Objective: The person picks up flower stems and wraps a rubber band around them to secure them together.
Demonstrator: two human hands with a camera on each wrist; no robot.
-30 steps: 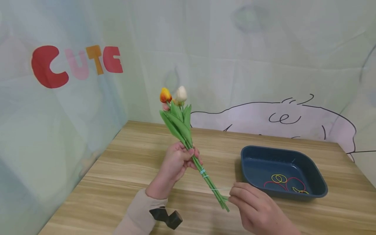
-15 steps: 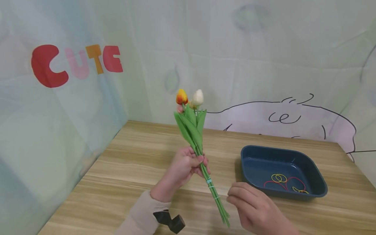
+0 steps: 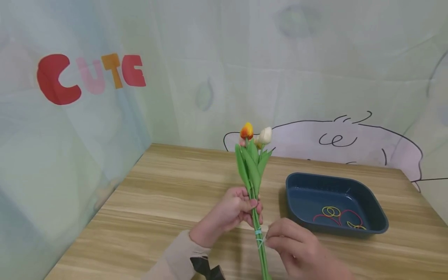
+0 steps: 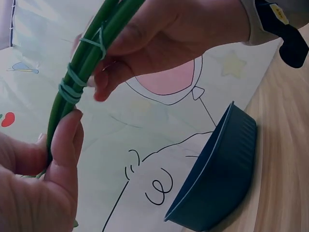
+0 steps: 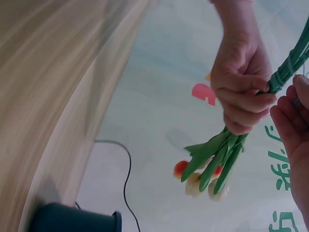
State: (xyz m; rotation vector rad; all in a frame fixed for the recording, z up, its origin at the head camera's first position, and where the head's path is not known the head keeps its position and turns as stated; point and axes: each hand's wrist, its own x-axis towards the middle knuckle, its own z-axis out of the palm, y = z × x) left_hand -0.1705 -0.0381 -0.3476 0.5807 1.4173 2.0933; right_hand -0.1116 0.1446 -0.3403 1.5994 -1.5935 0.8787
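Observation:
A bunch of tulips (image 3: pixel 252 171), with orange-yellow, white, pink and yellow heads, stands nearly upright over the table. My left hand (image 3: pixel 235 210) grips the green stems below the leaves, its thumb across the front. Under that hand, a light blue rubber band (image 4: pixel 71 92) is wound tightly round the stems. Further down, a looser strand of band (image 4: pixel 100 43) crosses them. In the head view my right hand (image 3: pixel 297 245) is close beside the stems, fingertips pinching this strand. The right wrist view shows my right hand (image 5: pixel 295 116) only in part, at the edge.
A dark blue basin (image 3: pixel 337 182) stands on the wooden table (image 3: pixel 168 182) to the right, holding several yellow and red rubber bands (image 3: pixel 331 211). Behind the table hangs a printed cloth (image 3: pixel 196 46) with coloured letters and line drawings.
My left hand has moved the tulips right and down, turning them more upright. The strand stretched to my right hand came free, then my right hand took hold of it again, higher on the stems.

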